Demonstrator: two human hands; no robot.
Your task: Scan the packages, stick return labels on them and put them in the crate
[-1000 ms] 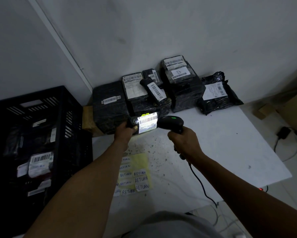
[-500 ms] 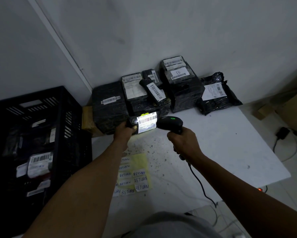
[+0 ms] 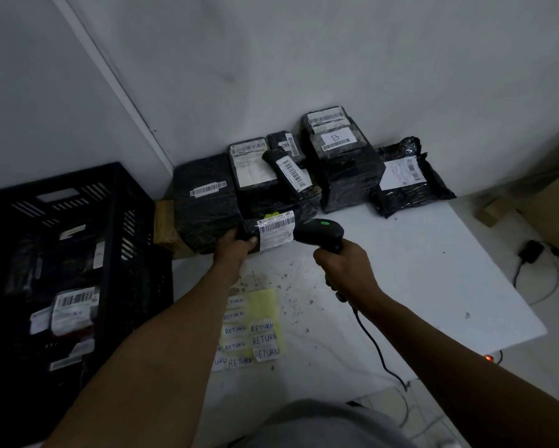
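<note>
Two hands are seen raised above a white surface (image 3: 433, 270). A small black-wrapped package (image 3: 265, 232) is gripped at its left end by the left hand (image 3: 236, 250), fingers curled round it, with its white barcode label turned upward. A black handheld scanner (image 3: 318, 232) is gripped by the right hand (image 3: 342, 266), fingers wrapped round the handle; its head is held just beside the right end of the package, and a green light is lit on top. A dark cable (image 3: 371, 344) is trailed from the handle across the surface.

A group of black-wrapped parcels (image 3: 339, 166) with barcode labels is stacked against the wall at the far edge of the surface. A yellow backing sheet of handwritten "RETURN" labels (image 3: 255, 334) is laid flat on the surface, nearer the person, partly hidden by the left forearm. A black slatted crate (image 3: 123, 221) is placed to the left of the surface; several labelled packages are seen inside it.
</note>
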